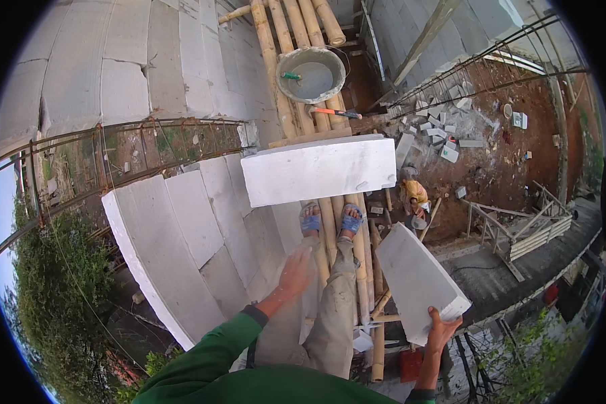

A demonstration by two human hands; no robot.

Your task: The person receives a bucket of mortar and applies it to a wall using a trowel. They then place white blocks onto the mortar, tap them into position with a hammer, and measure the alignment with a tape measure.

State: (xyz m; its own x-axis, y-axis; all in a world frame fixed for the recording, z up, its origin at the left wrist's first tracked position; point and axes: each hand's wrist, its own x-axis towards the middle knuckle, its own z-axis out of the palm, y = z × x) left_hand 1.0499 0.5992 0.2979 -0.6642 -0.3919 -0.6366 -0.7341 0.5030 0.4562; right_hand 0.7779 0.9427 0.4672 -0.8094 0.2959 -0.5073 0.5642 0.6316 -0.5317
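Note:
My right hand grips the near end of a pale lightweight concrete block, which hangs tilted out beyond the right side of the bamboo scaffold. The thumb lies on the block's face; the other fingers are partly hidden behind its end. Over my left shin, my left hand is held with its fingers stretched out and nothing in it. Another white block, with more block behind its top edge, sits across the bamboo poles just ahead of my sandalled feet.
Farther along the scaffold stand a mortar bucket with a green-handled tool and a hammer with an orange handle. A block wall rises on the left, below a rusty rebar frame. Far down on the right, a person is near scattered block pieces.

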